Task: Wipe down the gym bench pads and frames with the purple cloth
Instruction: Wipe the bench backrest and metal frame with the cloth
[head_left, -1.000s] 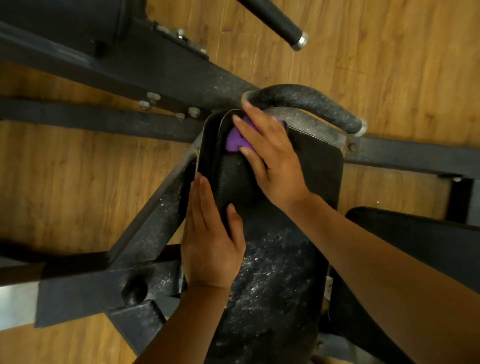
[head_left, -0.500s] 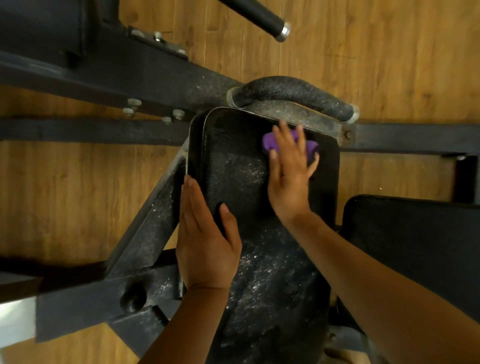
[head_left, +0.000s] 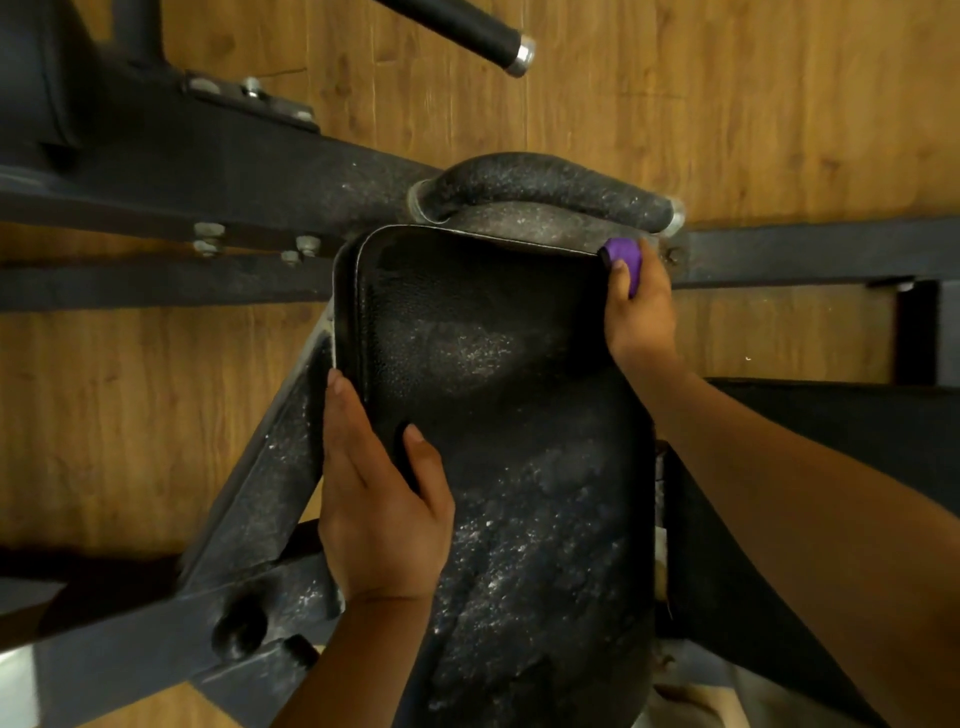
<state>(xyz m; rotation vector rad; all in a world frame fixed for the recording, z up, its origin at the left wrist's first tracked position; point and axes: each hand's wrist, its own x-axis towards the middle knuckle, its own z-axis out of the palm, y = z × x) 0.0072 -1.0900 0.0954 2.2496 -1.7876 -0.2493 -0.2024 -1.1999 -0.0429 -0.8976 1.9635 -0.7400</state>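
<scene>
Left hand (head_left: 382, 512) is resting on the near left edge of the black bench pad (head_left: 498, 415), fingers lying straight and together along the pad's side, thumb spread apart and pressing flat on the top face; it is gripping nothing else. The pad is showing white dusty specks, heavier toward the near end, cleaner toward the far end. Grey metal frame (head_left: 260, 483) is running diagonally under the left hand, speckled too, with a round hole near the bottom. Right hand (head_left: 641, 312) is reaching across to the pad's far right corner, fingers curling over the edge and pinching the purple cloth (head_left: 623, 260) against that corner; cloth is bunched small, mostly hidden by the hand, only a purple fold showing. A second dark pad (head_left: 857, 431) is sitting under the right forearm. Beyond the pad a curved foam-covered bar (head_left: 545, 189) is lying just beside its far edge. Farther off, a black handle with a metal cap (head_left: 493, 39) is hanging over the wooden floor (head_left: 727, 104)
</scene>
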